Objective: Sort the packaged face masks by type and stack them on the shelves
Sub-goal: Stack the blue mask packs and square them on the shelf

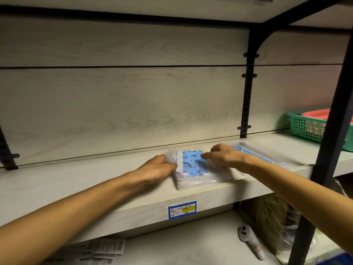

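The shelf [114, 180], a pale wood-grain board on a black metal frame, carries everything in play; a blue price label [182, 210] is fixed to its front edge. Far right on the same board a green basket [305, 129] is seen, with a red one nested inside.

Near the front edge, at the middle, a stack of printed masks [193, 165] in clear sleeves is set. Just beside it to the right, partly hidden by the right forearm, a pack of plain blue masks [254, 153] lies flat, so two types appear to be kept apart.

The stack is judged light and soft, with little stiffness of its own. The glossy film is probably slippery, so the sleeves could slide over one another and the pile could fan out if pushed from one side only. It is best taken by its two short ends, pressed inward evenly, or pinched through its full thickness at an edge.

The left hand [158, 169] is laid against the stack's left end, its fingers [172, 166] loosely curved and touching the film. The right hand [223, 155] rests on top toward the right end, its fingers [206, 155] bent down onto the top sleeve; whether a pinch is made cannot be told.
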